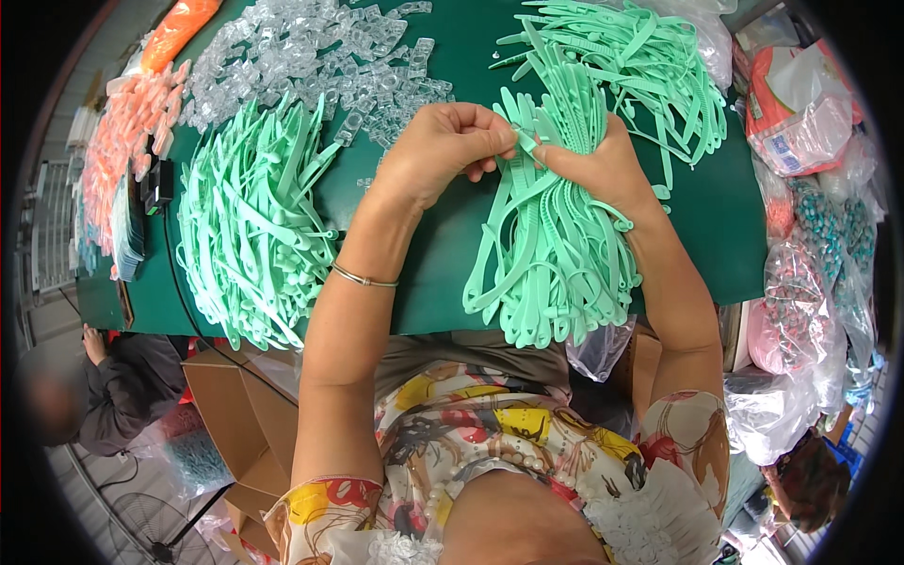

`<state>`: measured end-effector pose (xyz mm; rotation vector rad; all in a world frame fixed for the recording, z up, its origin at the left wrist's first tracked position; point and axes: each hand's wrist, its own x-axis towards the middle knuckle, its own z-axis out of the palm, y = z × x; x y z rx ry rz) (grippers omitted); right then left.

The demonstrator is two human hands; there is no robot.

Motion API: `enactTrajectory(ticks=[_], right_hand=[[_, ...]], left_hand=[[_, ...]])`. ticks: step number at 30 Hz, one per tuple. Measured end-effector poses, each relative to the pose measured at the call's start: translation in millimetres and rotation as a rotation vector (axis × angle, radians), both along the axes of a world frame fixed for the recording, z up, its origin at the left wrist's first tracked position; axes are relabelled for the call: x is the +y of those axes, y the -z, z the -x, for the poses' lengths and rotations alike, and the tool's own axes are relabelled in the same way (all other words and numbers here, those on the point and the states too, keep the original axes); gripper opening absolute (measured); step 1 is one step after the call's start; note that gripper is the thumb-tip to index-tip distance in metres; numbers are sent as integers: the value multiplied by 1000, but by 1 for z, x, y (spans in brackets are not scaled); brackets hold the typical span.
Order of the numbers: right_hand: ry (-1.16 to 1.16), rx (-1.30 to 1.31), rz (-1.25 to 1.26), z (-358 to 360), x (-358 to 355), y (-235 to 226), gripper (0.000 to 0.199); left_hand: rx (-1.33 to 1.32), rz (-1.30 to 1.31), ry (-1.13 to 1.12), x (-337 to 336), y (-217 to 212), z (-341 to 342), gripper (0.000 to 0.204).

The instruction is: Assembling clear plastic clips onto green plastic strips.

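Note:
My right hand (607, 169) is closed round a thick bundle of mint-green plastic straps (556, 259) with ridged bands and rounded ends. The bundle lies fanned toward me over the table's front edge. Close by its left side, my left hand (450, 146) is closed, thumb and forefinger pinching the end of one mint-green strap (524, 141) by my right thumb. Small clear plastic buckle-like pieces (311, 47) are heaped beyond my left hand. To the left of my left forearm lies a second pile of mint-green straps (250, 226).
More mint-green straps (650, 71) spread at the far right of the green table (424, 292). Orange pieces (122, 151) and a black device with a cable (158, 186) stand left. Plastic bags (800, 301) crowd the right. An open cardboard box (235, 414) is below left, near another person's sleeve (132, 391).

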<state>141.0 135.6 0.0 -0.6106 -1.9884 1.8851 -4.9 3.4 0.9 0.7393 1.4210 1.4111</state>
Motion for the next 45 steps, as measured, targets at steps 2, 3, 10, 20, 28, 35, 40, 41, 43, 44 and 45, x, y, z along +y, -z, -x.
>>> enactTrajectory(ticks=[2, 3, 10, 20, 28, 35, 40, 41, 43, 44, 45], right_hand=[[-10, 8, 2, 0, -1, -1, 32], [-13, 14, 6, 0, -2, -2, 32], [13, 11, 14, 1, -3, 0, 32], [-87, 40, -110, 2, -5, 2, 38], [1, 37, -123, 3, -6, 4, 37], [30, 17, -152, 1, -4, 5, 37], [5, 73, -10, 1, -3, 1, 35], [7, 73, -10, 1, -1, 2, 35], [53, 45, 123, 0, 3, 4, 35], [24, -3, 114, -1, 4, -1, 42], [23, -4, 114, -1, 3, -2, 42]], left_hand=[[18, 14, 17, 1, 0, -2, 14], [35, 27, 35, 1, 1, -4, 14], [90, 0, 39, 2, 0, -8, 16], [808, 8, -127, 8, 4, -22, 21], [423, -71, -173, 7, 8, -21, 20], [29, -217, -276, 2, 1, -9, 19], [24, -158, -234, 0, 5, 0, 20], [46, -133, -252, 0, 6, 0, 20], [72, -106, -259, 2, 4, 1, 20], [98, -78, -270, 2, 3, 1, 20], [97, -78, -271, 3, 5, 1, 20]])
